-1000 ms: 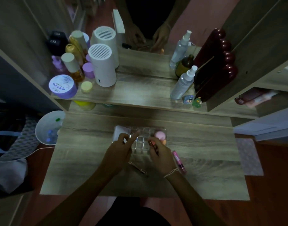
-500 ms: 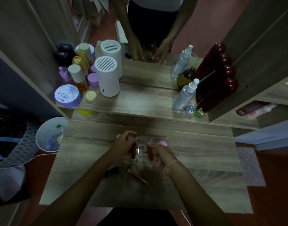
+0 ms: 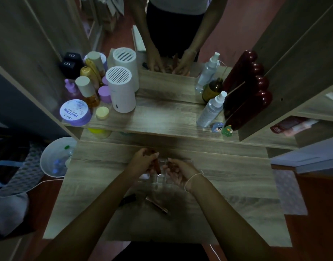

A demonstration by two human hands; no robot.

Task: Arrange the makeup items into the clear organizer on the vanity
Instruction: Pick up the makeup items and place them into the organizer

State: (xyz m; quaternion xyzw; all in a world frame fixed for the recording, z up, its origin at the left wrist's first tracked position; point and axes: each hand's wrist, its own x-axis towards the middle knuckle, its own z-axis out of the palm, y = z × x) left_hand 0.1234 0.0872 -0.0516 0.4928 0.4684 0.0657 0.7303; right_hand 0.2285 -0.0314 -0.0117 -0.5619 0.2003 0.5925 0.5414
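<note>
Right now the clear organizer (image 3: 160, 178) is sitting on the lower wooden vanity top (image 3: 227, 178), near its middle, and I am seeing both hands working directly over it. My left hand (image 3: 143, 161) is curling its fingers around a reddish-brown tube (image 3: 157, 165), which is standing tilted above the compartments; I cannot tell which compartment it is over. My right hand (image 3: 180, 171) is cupping over the organizer's right side with bent fingers, and something small and dark seems to be sitting at its fingertips, but I cannot tell whether it is gripping anything. Just nearer to me, a slim copper-toned pencil (image 3: 157, 205) and a black stick (image 3: 127, 199) are lying on the wood, apart from the organizer. Further out, a raised shelf is carrying a white cylinder (image 3: 121, 95), a purple-lidded jar (image 3: 75, 113) and a spray bottle (image 3: 211, 110)
</note>
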